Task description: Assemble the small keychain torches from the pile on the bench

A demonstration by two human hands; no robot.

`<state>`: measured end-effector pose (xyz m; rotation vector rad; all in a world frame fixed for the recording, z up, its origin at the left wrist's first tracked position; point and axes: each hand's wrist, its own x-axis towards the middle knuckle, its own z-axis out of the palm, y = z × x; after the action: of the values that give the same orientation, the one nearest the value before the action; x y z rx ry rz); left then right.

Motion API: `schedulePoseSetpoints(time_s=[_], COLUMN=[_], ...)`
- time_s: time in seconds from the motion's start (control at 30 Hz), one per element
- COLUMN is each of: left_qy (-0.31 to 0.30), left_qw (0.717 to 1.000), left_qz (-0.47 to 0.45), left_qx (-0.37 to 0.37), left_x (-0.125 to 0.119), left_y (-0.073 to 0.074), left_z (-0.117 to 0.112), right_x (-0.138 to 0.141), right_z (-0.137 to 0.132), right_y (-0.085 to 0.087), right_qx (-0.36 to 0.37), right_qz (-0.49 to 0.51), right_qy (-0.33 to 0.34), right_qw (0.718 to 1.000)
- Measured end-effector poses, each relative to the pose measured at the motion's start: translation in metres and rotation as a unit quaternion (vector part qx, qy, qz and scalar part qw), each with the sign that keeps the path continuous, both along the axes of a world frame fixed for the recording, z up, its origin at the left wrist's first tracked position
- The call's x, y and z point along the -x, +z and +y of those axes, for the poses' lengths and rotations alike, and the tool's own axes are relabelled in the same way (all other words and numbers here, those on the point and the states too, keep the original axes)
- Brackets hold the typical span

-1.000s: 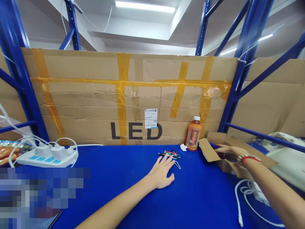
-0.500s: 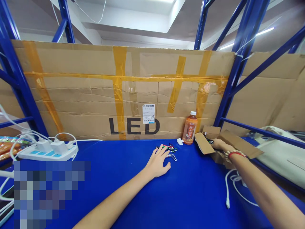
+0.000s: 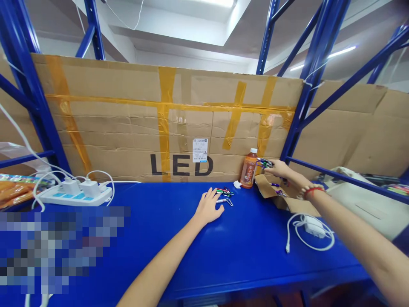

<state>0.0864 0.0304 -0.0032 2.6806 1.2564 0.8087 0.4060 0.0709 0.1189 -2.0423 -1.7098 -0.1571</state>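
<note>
My left hand [image 3: 208, 207] lies flat on the blue table [image 3: 179, 238], fingers spread, its fingertips touching a small heap of coloured carabiner clips [image 3: 224, 192]. My right hand [image 3: 278, 168] is raised above a small open cardboard box [image 3: 281, 194] and is closed on a bunch of coloured clips [image 3: 263, 163]. More clips show inside the box. An orange drink bottle [image 3: 249, 169] stands just left of my right hand.
A tall cardboard sheet marked LED [image 3: 179, 123] walls the back of the table. A white power strip with chargers [image 3: 75, 194] sits at the left. A white charger with coiled cable [image 3: 308, 228] lies near the right front edge. Blue rack posts [image 3: 300, 94] stand around.
My right hand has come up out of the cardboard box holding a bunch of clips. The left hand has stayed flat by the heap. The view has shifted, showing the table's front edge.
</note>
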Motion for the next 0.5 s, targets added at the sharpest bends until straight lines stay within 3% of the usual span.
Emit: schedulePoseSetpoints(time_s=[0.17, 0.27, 0.37, 0.5], left_qy=[0.033, 0.060, 0.080, 0.075], left_qw=[0.999, 0.998, 0.996, 0.996], left_qz=[-0.022, -0.027, -0.034, -0.037], left_qx=[-0.005, -0.006, -0.017, -0.016], left_x=[0.001, 0.002, 0.001, 0.000], left_y=[-0.001, -0.002, -0.002, -0.002], left_z=[0.000, 0.001, 0.003, 0.005], right_x=[0.060, 0.077, 0.079, 0.072], right_z=[-0.010, -0.010, -0.008, -0.011], right_y=[-0.055, -0.086, -0.098, -0.093], right_qx=[0.071, 0.102, 0.122, 0.143], right_qz=[-0.004, 0.001, 0.007, 0.005], right_qy=[0.087, 0.100, 0.108, 0.118], right_qw=[0.994, 0.990, 0.987, 0.983])
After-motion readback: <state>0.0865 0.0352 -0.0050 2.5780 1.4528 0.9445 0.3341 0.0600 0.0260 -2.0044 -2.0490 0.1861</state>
